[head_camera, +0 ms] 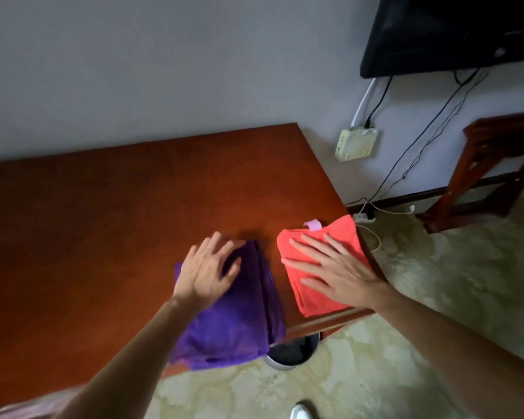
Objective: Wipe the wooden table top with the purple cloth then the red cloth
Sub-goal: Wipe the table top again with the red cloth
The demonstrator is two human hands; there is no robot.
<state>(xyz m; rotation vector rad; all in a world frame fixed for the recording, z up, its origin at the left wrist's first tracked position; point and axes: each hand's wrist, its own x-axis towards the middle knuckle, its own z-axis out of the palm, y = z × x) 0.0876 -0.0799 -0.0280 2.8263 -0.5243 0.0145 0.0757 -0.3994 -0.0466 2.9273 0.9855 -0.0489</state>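
A folded purple cloth (239,322) lies on the wooden table top (103,222) near its front right edge, hanging slightly over it. My left hand (208,269) rests on the cloth's far left part with fingers spread. Right of it lies a folded red cloth (315,240) with a small pink loop at its far edge, at the table's right corner. My right hand (336,270) lies flat on the red cloth, fingers straight and spread.
The table stands against a grey wall. A round bin (291,352) sits on the floor under the table's front edge. To the right are cables, a wall box (356,143), a power strip and a wooden stand (490,170). A dark screen (451,31) hangs at the top right.
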